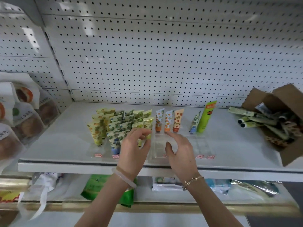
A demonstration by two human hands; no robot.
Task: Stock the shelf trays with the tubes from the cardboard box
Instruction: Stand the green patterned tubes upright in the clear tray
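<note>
Clear plastic trays (pixel 203 145) stand on the white shelf (pixel 65 136). The left trays hold several upright patterned tubes (pixel 121 122). Three orange-print tubes (pixel 168 120) stand in the middle tray, and a tall green tube (pixel 205 117) stands further right beside a small blue-print tube (pixel 195 122). My left hand (pixel 134 148) pinches a yellow-green tube (pixel 148 126) at the right edge of the left group. My right hand (pixel 180 153) rests with relaxed fingers on the middle tray's front, holding nothing. The cardboard box (pixel 282 128) lies tipped at the right, several tubes (pixel 255 120) spilling out.
Packaged pastries (pixel 24 115) crowd the shelf's left end. A pegboard back wall (pixel 147 54) rises behind the shelf. Bagged goods, one of them a green pouch (pixel 98 185), lie on the lower shelf beneath my wrists. Bare shelf shows between the trays and the box.
</note>
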